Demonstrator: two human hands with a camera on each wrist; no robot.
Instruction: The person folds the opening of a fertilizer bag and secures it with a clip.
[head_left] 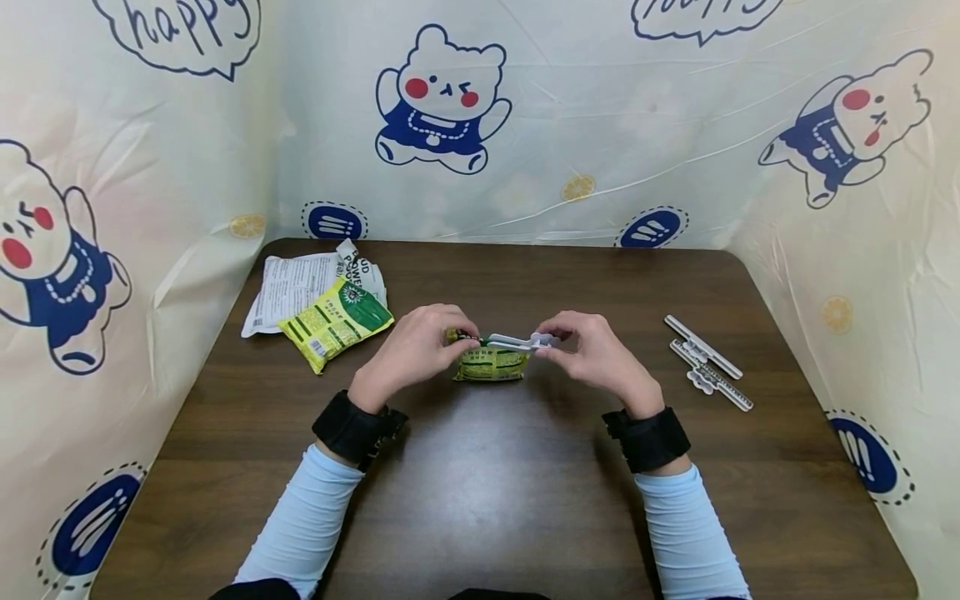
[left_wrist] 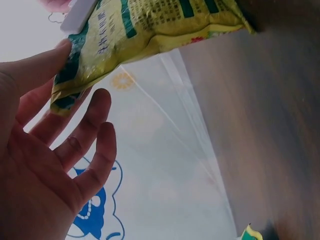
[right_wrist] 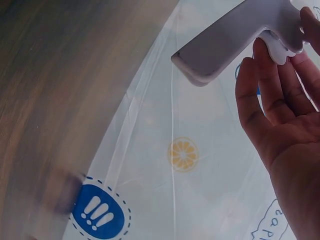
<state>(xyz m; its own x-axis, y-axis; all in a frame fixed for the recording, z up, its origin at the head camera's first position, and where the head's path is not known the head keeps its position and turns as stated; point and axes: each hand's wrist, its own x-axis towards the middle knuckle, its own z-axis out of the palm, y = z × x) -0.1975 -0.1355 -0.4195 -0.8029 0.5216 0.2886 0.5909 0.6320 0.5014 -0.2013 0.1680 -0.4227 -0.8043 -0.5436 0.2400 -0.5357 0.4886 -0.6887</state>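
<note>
A small green and yellow packet stands on the brown table at its middle. My left hand pinches the packet's top left corner; in the left wrist view the thumb and fingers meet on the packet. A white sealing clip lies along the packet's top edge. My right hand pinches the clip's right end, and in the right wrist view its fingertips press the clip.
Two more packets lie at the back left: a white one and a green-yellow one on top of it. Two spare white clips lie at the right. Cartoon-printed sheets wall the table on three sides.
</note>
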